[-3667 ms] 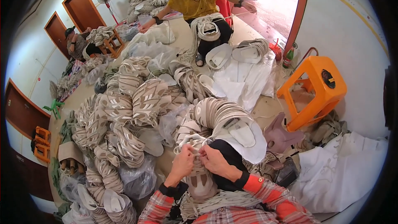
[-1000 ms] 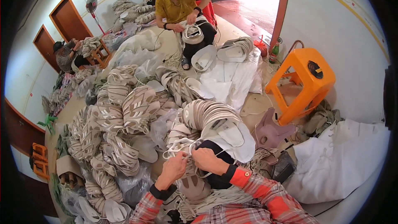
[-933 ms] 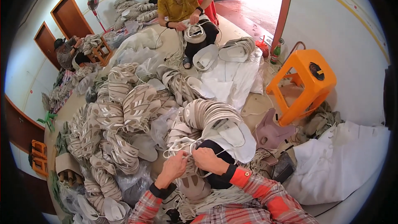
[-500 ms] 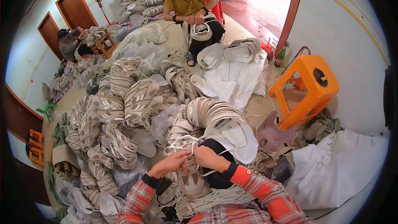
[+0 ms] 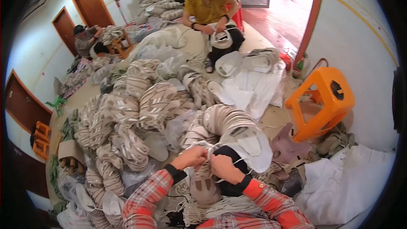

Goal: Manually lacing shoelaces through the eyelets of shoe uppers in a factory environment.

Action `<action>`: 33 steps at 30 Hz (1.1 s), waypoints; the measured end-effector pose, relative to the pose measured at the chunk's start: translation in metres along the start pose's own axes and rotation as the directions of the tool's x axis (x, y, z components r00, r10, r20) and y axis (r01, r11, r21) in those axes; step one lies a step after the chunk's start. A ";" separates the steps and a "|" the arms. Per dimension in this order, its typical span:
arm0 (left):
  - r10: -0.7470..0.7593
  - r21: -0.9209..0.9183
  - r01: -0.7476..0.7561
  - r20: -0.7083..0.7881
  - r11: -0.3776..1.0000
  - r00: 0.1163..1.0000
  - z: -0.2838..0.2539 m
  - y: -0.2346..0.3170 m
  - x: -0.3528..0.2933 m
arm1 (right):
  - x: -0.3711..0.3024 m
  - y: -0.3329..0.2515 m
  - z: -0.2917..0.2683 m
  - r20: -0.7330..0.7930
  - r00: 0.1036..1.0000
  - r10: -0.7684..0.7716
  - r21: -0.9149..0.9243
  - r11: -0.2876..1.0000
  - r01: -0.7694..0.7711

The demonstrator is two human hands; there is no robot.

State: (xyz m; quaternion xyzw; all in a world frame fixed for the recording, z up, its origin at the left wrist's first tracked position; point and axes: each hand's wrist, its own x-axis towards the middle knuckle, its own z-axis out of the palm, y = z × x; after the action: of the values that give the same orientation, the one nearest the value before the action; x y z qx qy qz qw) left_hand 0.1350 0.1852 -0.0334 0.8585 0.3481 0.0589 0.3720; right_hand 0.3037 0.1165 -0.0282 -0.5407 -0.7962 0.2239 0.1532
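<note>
My left hand [image 5: 193,157] and my right hand [image 5: 224,166] meet close together above my lap, both pinching a thin white string [image 5: 206,146]. The string runs around a curved bundle of stacked beige shoe soles [image 5: 222,121] that lies just beyond my hands. Beneath my hands a grey shoe upper [image 5: 203,186] rests on my lap, with loose white cord [image 5: 224,208] heaped around it. Both sleeves are red plaid with black cuffs.
A large heap of tied sole bundles [image 5: 140,106] fills the floor to the left. An orange plastic stool [image 5: 322,101] stands at right beside white sacks [image 5: 352,186]. A person in a yellow shirt [image 5: 210,10] sits ahead; another person [image 5: 87,38] works far left.
My left forearm swung out to the left half a second ago and has come back in. Both hands have stayed together at the string on the sole bundle.
</note>
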 end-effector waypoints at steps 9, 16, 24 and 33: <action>-0.052 0.503 -0.006 0.101 0.864 0.994 -0.012 0.044 0.006 | 0.009 0.013 -0.006 0.165 0.986 0.000 0.074 0.997 -0.012; -0.089 0.519 0.154 -0.148 0.841 0.985 -0.037 0.054 -0.038 | 0.000 0.002 -0.023 -0.102 0.977 -0.185 -0.274 0.950 0.151; -0.196 0.455 0.306 -0.274 0.836 0.942 -0.013 0.053 -0.052 | 0.005 0.010 -0.036 0.326 0.937 -0.125 0.003 0.991 0.131; -0.539 -0.481 -0.860 -0.684 -0.171 0.491 -0.145 -0.100 -0.193 | 0.006 0.015 -0.088 0.584 0.759 -0.288 0.237 0.955 0.180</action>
State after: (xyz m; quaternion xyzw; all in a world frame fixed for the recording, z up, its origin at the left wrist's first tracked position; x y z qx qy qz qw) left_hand -0.1179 0.1958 0.0325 0.1362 0.1276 0.7564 0.6269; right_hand 0.3565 0.1432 0.0391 -0.3201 -0.8423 0.4316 -0.0414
